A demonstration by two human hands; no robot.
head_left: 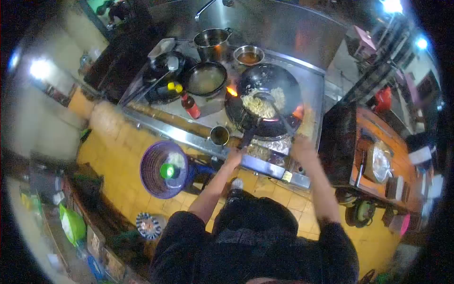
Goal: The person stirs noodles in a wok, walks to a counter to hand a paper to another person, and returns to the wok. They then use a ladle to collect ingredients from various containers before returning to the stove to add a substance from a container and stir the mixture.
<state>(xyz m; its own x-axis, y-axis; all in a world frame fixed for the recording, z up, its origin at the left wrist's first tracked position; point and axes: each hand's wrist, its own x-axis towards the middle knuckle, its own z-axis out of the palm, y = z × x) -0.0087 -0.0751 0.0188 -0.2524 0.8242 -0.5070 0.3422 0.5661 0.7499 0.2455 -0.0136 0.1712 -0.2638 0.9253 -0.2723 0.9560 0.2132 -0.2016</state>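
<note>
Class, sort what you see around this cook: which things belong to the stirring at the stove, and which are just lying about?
In use:
- wok, its handle in the left hand
- ladle, in the right hand
- noodles

Apparently just lying about:
- purple basket
- plastic bag
- red bottle

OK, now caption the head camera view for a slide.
Left hand on the wok handle, right hand holding a long utensil in the food, flames alongside.
</note>
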